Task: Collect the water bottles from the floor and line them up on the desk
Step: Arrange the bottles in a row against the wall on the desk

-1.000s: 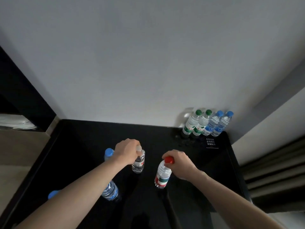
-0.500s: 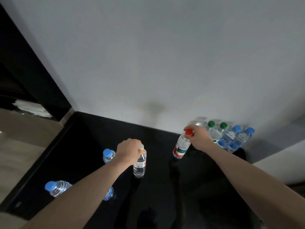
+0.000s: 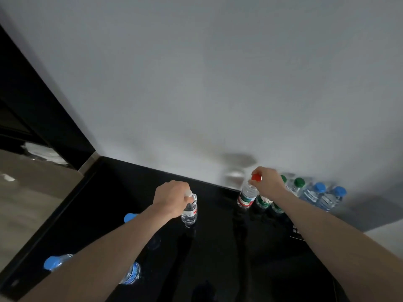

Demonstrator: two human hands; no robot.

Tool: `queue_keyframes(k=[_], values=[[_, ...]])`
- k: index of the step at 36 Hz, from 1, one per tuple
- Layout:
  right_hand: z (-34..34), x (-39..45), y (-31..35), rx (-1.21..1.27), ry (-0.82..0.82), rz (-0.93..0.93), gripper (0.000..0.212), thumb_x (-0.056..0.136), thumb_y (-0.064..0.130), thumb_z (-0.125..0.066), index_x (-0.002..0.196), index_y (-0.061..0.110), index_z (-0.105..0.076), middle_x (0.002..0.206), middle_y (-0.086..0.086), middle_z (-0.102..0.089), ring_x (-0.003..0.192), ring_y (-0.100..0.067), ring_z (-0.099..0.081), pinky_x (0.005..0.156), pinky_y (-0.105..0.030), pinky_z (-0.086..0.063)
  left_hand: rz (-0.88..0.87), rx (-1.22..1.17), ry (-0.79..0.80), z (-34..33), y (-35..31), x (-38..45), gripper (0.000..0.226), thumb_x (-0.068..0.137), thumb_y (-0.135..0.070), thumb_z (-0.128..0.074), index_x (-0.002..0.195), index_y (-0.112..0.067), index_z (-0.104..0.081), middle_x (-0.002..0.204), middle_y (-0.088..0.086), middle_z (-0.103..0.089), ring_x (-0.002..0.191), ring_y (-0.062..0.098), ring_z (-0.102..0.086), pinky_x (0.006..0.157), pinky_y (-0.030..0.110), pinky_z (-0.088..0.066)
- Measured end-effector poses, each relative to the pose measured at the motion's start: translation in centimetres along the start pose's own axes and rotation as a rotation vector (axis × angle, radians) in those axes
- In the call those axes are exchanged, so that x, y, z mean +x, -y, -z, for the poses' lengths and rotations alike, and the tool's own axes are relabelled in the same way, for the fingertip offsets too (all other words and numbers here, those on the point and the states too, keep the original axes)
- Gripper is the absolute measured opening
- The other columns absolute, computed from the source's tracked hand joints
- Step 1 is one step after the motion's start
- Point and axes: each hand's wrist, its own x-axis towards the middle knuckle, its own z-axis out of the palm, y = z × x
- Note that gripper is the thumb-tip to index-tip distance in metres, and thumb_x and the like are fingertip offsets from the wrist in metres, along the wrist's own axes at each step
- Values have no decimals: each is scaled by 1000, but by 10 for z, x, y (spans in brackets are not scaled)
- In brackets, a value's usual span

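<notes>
Both hands are busy on the black desk (image 3: 218,269). Left hand (image 3: 172,198) is wrapped around the neck of a white-capped bottle (image 3: 190,211), standing upright under it. Right hand (image 3: 267,185) pinches the red cap of a red-capped bottle (image 3: 247,196), slightly tilted, base at the desk right by the wall. Just past the right hand, two green-capped bottles (image 3: 299,183) and two blue-capped bottles (image 3: 320,194) are lined up along the wall, partly hidden by the forearm. Under and left of the left forearm, a few loose blue-capped bottles (image 3: 132,273), at least one lying on its side.
</notes>
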Motion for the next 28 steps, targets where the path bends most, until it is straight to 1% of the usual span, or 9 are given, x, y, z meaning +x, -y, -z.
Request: queue_keyframes(k=[1,3,7,10,15,19,22,25,28], values=[[1,2,-1,3,-7,-3,22,86,26,-76,106,22,-68,103,1,-67,90,-18,-61,77,-29,-48,0,2,4,2,-3,4,27,97,-43,-60,93,-18,-69,88,-1,-72,80,19,-69,78,38,-58],[3,7,-2,-3,-17,-4,23,87,25,-76,108,22,-68,105,1,-67,91,-18,-60,77,-29,-47,3,9,14,5,-9,11,27,97,-43,-60,92,-19,-69,88,-2,-71,80,19,-68,78,39,-58],[7,12,-4,-28,-22,-6,23,88,21,-73,111,20,-69,107,-2,-68,93,-21,-62,86,-36,-55,-6,30,19,8,-21,26,26,97,-42,-61,89,-19,-67,86,-1,-71,79,20,-68,77,39,-58],[8,15,-6,-28,-43,-9,22,88,18,-73,109,21,-68,105,-2,-68,91,-19,-62,84,-35,-55,-29,42,25,8,-31,39,24,97,-42,-61,94,-19,-70,89,-1,-72,82,20,-68,78,39,-59],[9,18,-9,-5,-43,-33,24,90,20,-71,113,21,-68,108,-2,-68,95,-22,-64,90,-42,-56,-65,74,21,5,-49,63,26,98,-40,-59,91,-17,-71,87,1,-72,80,22,-68,74,36,-58],[12,18,-11,-11,-32,-9,26,91,17,-68,117,22,-68,113,-2,-69,99,-22,-64,92,-43,-55,-88,84,9,2,-64,82,32,97,-44,-58,84,-16,-68,83,0,-69,78,22,-65,68,32,-53],[15,18,-14,-28,-16,11,30,92,16,-68,121,22,-68,118,-4,-68,103,-23,-64,95,-42,-53,-99,72,6,0,-76,96,29,97,-43,-59,84,-18,-66,87,-1,-68,81,22,-62,63,30,-45],[18,19,-17,-44,0,19,30,93,19,-67,123,23,-68,122,-3,-68,106,-22,-64,96,-38,-52,-105,32,-8,-2,-90,109,22,95,-42,-61,91,-21,-66,95,-2,-68,86,22,-60,67,29,-41],[20,21,-18,-67,13,61,30,94,19,-66,124,23,-69,125,-1,-68,109,-22,-64,98,-36,-50,-120,28,-18,-6,-103,120,23,95,-41,-62,83,-22,-56,98,-2,-68,85,21,-56,68,30,-40]])
